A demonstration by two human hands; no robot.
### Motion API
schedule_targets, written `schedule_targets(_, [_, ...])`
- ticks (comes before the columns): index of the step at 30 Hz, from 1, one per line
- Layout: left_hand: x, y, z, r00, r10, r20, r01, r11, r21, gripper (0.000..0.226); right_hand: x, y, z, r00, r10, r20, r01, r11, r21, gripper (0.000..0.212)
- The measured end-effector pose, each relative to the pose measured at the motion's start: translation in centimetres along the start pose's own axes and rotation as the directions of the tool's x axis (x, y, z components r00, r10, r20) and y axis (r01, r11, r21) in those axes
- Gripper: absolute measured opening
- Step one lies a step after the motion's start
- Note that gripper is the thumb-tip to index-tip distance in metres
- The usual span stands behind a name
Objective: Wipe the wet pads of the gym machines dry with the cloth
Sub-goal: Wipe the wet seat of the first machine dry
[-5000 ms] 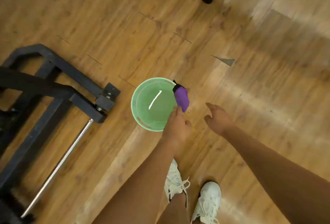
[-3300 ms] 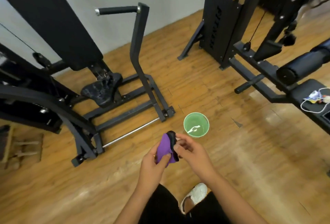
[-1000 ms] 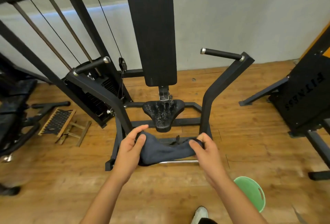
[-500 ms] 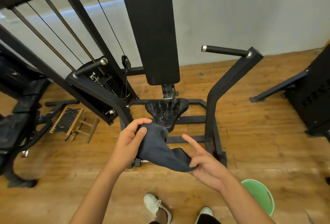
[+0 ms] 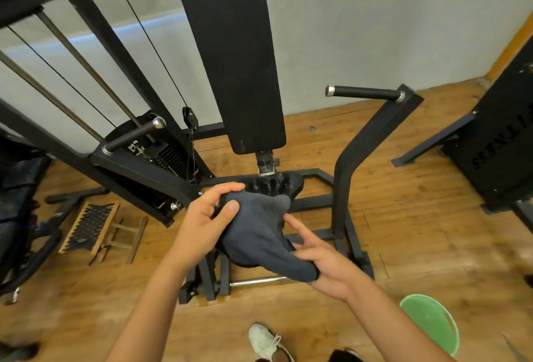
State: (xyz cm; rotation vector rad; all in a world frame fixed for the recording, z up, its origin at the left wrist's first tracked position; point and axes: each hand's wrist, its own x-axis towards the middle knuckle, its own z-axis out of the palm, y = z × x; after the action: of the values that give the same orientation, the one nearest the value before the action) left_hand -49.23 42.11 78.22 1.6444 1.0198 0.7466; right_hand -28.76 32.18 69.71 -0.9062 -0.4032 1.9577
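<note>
The dark grey cloth [image 5: 259,234] hung in the air between the two hands, just in front of the machine's seat pad [image 5: 277,184] and not touching it. The left hand [image 5: 199,226] gripped the cloth's upper end, thumb on top and fingers curled round behind it. The right hand [image 5: 328,269] lay palm up under the lower end with its fingers stretched nearly straight, so the cloth rested across it. Whether the thumb pinched the fabric could not be told, as the cloth covered it.

The seat pad was black and looked beaded with water, and the long black back pad [image 5: 230,53] rose above it. A padded handle [image 5: 363,92] stuck out on the right side of the frame. On the wooden floor [image 5: 418,217] stood a green bucket [image 5: 432,324] near the right arm, and a white shoe [image 5: 266,341] showed below the hands.
</note>
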Motion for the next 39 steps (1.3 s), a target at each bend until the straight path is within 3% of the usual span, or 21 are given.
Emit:
schedule_targets(3, [1.2,-2.2,-3.5,1.000,-0.021,-0.019,0.023,0.996,0.091,0.036,2.4,-0.4,1.0,0.989,-0.104,-0.104,0.092,0.990,-0.109,0.061])
schedule_targets(6, [2.2,-4.9,-6.6,0.998,-0.057,-0.019,0.059,0.983,0.177,0.037,4.4,-1.4,2.0,0.949,-0.255,-0.186,0.174,0.915,-0.365,0.062])
schedule_targets(7, [2.4,-5.6,-7.4,0.998,-0.063,-0.003,0.062,0.982,0.178,0.038,4.9,-1.9,2.6,0.929,-0.314,-0.197,0.169,0.832,-0.529,0.066])
schedule_targets(9, [2.7,-6.8,-8.8,0.998,-0.053,0.035,0.044,0.976,0.215,0.042,6.0,-2.7,3.6,0.894,-0.415,-0.169,0.079,0.519,-0.851,0.073])
schedule_targets(10, [2.8,-7.1,-9.4,0.998,-0.036,0.046,0.023,0.966,0.257,0.043,6.7,-2.7,4.1,0.885,-0.439,-0.153,0.039,0.398,-0.916,0.075])
schedule_targets(12, [3.1,-7.7,-10.5,0.999,-0.022,0.029,0.013,0.959,0.284,0.042,8.0,-2.6,5.5,0.850,-0.502,-0.161,0.024,0.342,-0.939,0.068])
schedule_targets(15, [4.1,-9.1,-12.3,0.997,-0.024,-0.077,0.043,0.965,0.260,0.036,9.5,-2.6,6.3,0.758,-0.620,-0.202,0.000,0.309,-0.951,0.038])
schedule_targets(18, [4.9,-10.3,-13.5,0.989,0.025,-0.143,0.013,0.966,0.256,0.035,10.7,-2.8,6.6,0.715,-0.658,-0.234,0.019,0.354,-0.935,0.024])
schedule_targets(22, [6.7,-12.0,-14.3,0.986,0.045,-0.162,-0.007,0.974,0.227,0.010,12.6,-3.6,6.4,0.678,-0.696,-0.235,0.025,0.342,-0.939,0.010])
schedule_targets(24, [7.8,-12.5,-13.5,0.978,-0.096,-0.187,0.094,0.995,-0.021,0.022,13.8,-4.3,6.1,0.697,-0.662,-0.277,0.013,0.398,-0.917,0.009])
schedule_targets(25, [8.4,-12.3,-12.8,0.964,-0.207,-0.168,0.168,0.961,-0.219,0.024,14.5,-4.6,6.1,0.723,-0.613,-0.318,0.019,0.479,-0.878,0.016])
schedule_targets(27, [9.6,-11.9,-11.0,0.902,-0.427,-0.062,0.339,0.791,-0.508,0.028,16.0,-5.2,6.5,0.771,-0.458,-0.442,0.074,0.754,-0.653,0.020])
schedule_targets(29, [10.6,-11.8,-9.7,0.814,-0.580,0.020,0.487,0.664,-0.567,0.032,17.6,-5.6,6.4,0.779,-0.323,-0.538,0.100,0.911,-0.401,0.022])
schedule_targets(31, [11.5,-12.1,-9.1,0.735,-0.675,0.071,0.582,0.574,-0.576,0.033,18.8,-6.0,5.6,0.762,-0.208,-0.613,0.062,0.966,-0.252,0.023])
schedule_targets(33, [12.5,-12.5,-8.6,0.712,-0.696,0.088,0.600,0.539,-0.590,0.032,19.6,-6.4,4.6,0.757,-0.169,-0.631,0.041,0.976,-0.213,0.020])
schedule_targets(35, [13.6,-12.6,-8.3,0.736,-0.668,0.107,0.576,0.536,-0.617,0.034,20.3,-7.1,3.8,0.770,-0.233,-0.595,0.065,0.955,-0.290,0.017])
schedule_targets(39, [16.2,-12.4,-6.4,0.811,-0.543,0.217,0.536,0.542,-0.648,0.049,21.6,-8.8,3.1,0.847,-0.382,-0.371,0.123,0.819,-0.561,0.020])
